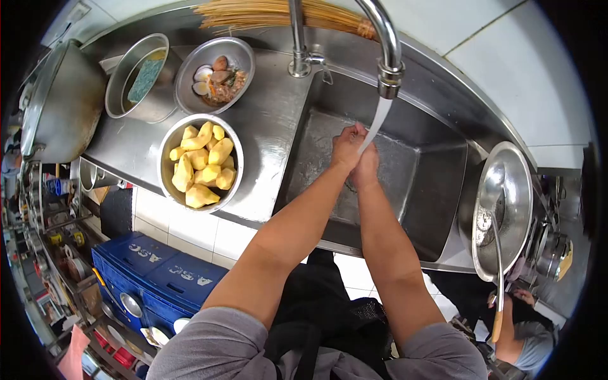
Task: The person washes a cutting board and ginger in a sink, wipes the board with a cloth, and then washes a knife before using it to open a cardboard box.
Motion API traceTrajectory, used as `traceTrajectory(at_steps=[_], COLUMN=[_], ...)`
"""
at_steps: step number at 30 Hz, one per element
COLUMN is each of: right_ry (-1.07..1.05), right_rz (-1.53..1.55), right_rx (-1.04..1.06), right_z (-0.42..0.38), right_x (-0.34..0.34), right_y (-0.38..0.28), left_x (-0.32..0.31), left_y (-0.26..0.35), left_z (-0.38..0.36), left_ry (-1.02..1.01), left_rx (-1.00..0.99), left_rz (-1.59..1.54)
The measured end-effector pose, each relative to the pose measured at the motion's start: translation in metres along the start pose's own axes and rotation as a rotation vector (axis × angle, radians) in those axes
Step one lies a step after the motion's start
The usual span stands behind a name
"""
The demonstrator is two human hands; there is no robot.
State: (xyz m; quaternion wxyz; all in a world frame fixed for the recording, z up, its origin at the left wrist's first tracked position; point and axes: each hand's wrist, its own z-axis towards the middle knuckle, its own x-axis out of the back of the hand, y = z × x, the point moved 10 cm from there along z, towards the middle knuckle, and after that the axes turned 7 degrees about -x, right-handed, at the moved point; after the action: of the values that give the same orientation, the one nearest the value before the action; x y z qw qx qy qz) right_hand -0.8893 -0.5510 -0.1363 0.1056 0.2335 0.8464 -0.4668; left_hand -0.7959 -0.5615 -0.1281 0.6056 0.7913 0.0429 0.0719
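1. The left hand and the right hand are pressed together, holding no object, under the water stream from the faucet.
2. Both hands are above the sink basin.
3. A bowl of peeled potatoes stands on the tabletop, left of the sink basin.

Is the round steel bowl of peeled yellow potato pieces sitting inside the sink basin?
No, the round steel bowl of peeled yellow potato pieces rests on the steel counter, beside the sink basin.

Broom cut off above.
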Motion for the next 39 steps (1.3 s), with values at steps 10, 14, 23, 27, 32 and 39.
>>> traceTrajectory(at_steps=[10,14,23,27,32,39], right_ry=[-0.360,-0.569,-0.588,-0.561,-0.717,-0.326], right_rz=[-0.287,-0.187,-0.707,-0.685,-0.749,-0.582], right_rx=[-0.001,-0.021,-0.313,-0.481,-0.468,-0.484], right_z=[-0.112,-0.148,-0.172,-0.171,-0.197,-0.205], right_x=[-0.109,-0.183,-0.265,-0.264,-0.263,-0.118], right_y=[-0.019,-0.042,0.023,0.038,0.034,-0.050], left_x=[0.093,0.175,0.295,0.303,0.295,0.157], left_y=[0.062,0.179,0.273,0.241,0.234,0.258], left_z=[-0.095,-0.128,-0.162,-0.161,-0.166,-0.168], left_ry=[0.211,0.291,0.161,0.060,0.082,-0.105], left_rx=[0.151,-0.299,-0.653,-0.650,-0.628,-0.774], left_rz=[-0.610,-0.041,0.989,1.104,1.098,0.790])
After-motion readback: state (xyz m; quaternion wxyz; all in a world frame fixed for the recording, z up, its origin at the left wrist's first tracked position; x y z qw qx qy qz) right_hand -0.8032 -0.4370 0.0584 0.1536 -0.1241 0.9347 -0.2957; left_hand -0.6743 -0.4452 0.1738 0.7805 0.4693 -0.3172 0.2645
